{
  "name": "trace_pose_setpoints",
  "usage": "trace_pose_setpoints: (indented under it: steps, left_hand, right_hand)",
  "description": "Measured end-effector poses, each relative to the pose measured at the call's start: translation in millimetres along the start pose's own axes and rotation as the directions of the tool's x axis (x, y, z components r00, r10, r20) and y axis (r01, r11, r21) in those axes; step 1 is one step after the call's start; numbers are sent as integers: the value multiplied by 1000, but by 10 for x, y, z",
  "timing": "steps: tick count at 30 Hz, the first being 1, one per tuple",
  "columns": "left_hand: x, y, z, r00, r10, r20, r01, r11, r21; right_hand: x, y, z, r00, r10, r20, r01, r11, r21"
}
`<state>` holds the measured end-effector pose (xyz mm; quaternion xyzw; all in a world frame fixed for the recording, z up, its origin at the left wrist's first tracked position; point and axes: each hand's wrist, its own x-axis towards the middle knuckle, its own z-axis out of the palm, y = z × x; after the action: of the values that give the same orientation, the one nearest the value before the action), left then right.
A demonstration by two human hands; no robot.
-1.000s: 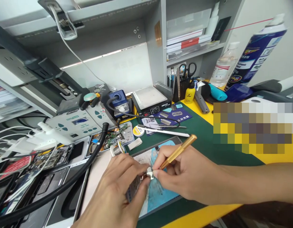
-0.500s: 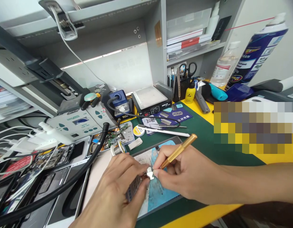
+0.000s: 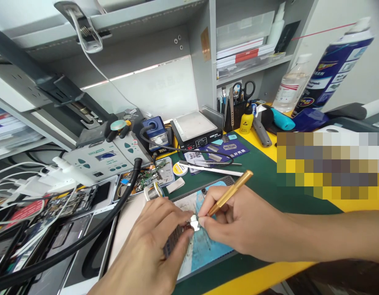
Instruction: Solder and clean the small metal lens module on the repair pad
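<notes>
In my right hand is a slim gold-coloured pen-shaped tool, gripped like a pencil. Its top leans to the upper right, and its tip is hidden behind my fingers. My left hand steadies a small shiny silver part between thumb and forefinger, close to the tool. A darker flat piece shows partly under my left palm. Both hands work above a stained blue-and-white mat with a dark perforated edge.
A solder spool, a tray of circuit boards and a white stick lie behind my hands. A black hose crosses the left side over phone parts. Farther back stand a heating plate and a yellow bottle.
Almost nothing differs. The gold tool and my right hand have shifted very slightly, and the view has moved a little. Both hands keep their grips.
</notes>
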<state>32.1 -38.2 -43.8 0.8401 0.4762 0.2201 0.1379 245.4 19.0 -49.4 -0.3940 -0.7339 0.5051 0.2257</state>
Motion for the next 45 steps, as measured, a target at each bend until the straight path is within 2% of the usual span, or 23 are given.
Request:
trace_pose_setpoints:
  steps: [45]
  left_hand:
    - [0,13,0,1000,-13,8,13,1000,-24]
  right_hand:
    - [16,40,-5,999,6,41,-8,998,55]
